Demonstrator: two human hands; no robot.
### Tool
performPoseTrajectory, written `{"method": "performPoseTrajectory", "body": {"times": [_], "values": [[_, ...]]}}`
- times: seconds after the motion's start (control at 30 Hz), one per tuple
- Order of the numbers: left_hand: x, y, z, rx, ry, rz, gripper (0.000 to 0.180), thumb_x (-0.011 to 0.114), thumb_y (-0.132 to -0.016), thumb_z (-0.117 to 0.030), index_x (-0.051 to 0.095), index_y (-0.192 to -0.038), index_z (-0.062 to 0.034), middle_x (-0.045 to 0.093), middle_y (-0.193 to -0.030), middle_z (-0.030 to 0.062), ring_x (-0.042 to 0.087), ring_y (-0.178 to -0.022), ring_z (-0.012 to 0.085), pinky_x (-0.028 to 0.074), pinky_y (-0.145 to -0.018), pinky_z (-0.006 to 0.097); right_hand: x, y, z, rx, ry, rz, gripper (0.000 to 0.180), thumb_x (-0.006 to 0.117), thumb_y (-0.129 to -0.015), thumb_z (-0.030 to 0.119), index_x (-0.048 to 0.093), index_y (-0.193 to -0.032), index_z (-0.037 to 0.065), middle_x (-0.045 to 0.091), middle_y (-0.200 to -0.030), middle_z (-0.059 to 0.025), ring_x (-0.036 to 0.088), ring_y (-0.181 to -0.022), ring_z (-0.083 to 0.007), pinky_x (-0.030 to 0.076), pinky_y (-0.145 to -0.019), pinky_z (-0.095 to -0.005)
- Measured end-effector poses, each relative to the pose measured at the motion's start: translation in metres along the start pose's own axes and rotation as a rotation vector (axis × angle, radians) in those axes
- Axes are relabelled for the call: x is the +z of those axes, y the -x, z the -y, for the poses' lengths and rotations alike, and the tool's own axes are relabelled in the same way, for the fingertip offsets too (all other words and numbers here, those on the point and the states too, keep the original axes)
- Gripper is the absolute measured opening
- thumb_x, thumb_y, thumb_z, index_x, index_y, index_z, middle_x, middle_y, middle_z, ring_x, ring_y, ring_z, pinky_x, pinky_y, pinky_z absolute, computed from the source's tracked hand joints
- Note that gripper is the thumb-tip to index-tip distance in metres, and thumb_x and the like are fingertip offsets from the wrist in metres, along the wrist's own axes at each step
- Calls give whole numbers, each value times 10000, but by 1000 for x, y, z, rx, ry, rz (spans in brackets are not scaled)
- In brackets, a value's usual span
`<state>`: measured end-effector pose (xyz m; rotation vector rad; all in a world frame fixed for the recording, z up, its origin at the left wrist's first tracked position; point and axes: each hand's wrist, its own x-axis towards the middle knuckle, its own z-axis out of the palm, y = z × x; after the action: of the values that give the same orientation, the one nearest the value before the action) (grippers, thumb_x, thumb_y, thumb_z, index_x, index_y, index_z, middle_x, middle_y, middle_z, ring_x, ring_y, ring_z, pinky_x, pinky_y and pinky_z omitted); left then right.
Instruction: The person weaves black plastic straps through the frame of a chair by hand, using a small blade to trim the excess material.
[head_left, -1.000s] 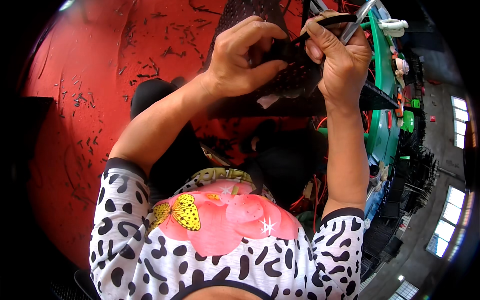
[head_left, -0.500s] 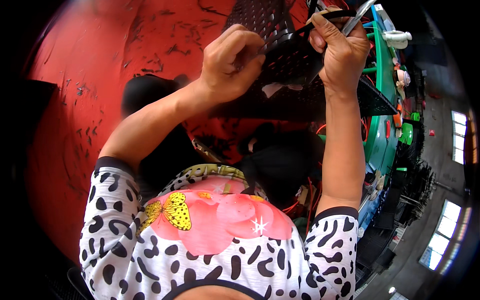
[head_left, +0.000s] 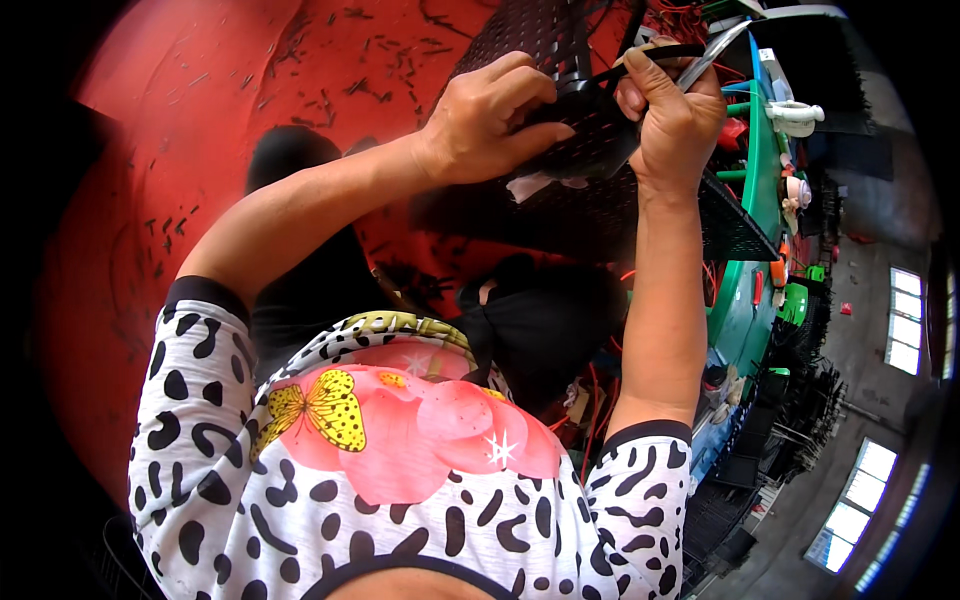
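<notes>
A black woven piece (head_left: 520, 50), like rattan furniture, stands in front of me with a dark frame bar along its edge. My left hand (head_left: 485, 120) is curled at this edge, its fingers and thumb around the woven part. Between the thumb and fingers of my right hand (head_left: 675, 125) is a flat black strip (head_left: 655, 56), which runs left toward the frame bar. The same hand also holds a shiny silver tool (head_left: 716, 52), whose kind I cannot make out. A crumpled whitish scrap (head_left: 530, 186) hangs below the woven part.
Dark offcuts (head_left: 345, 95) lie scattered over the red floor covering (head_left: 130, 200). At right stands a green-edged bench (head_left: 765, 180) with a white-handled item (head_left: 797, 117) and small tools. More black woven goods (head_left: 735, 470) are stacked beyond it.
My left hand has moved right and is closer to the woven edge. The right hand still grips the strip and silver tool, a little lower in view. The whole view has shifted slightly.
</notes>
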<state>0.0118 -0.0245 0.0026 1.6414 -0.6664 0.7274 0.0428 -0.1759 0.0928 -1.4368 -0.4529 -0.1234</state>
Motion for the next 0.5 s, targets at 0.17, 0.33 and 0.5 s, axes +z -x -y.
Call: {"method": "performPoseTrajectory", "body": {"times": [0.17, 0.33, 0.5], "values": [[2, -12, -3, 67, 1, -61, 222, 710, -712, 6, 559, -874, -2, 499, -744, 46, 468, -567, 114, 387, -515, 236, 7, 6, -2, -20, 28, -20, 107, 662, -778, -25, 563, -796, 11, 569, -679, -52, 459, -489, -95, 346, -436, -214], [-3, -19, -17, -176, 77, -8, 160, 671, -756, -28, 569, -875, 5, 508, -697, 61, 479, -563, 130, 403, -526, 261, 9, 10, -5, 4, 68, -34, 105, 669, -778, -9, 567, -791, 13, 560, -653, -37, 456, -487, -91, 331, -438, -205], [-3, -29, -10, -105, -59, 75, 121, 637, -778, -41, 568, -869, -1, 516, -659, 98, 504, -571, 184, 414, -533, 293, 9, 13, -10, -11, 100, -13, 96, 659, -785, -13, 568, -788, 20, 554, -646, -24, 455, -488, -82, 321, -439, -199]]}}
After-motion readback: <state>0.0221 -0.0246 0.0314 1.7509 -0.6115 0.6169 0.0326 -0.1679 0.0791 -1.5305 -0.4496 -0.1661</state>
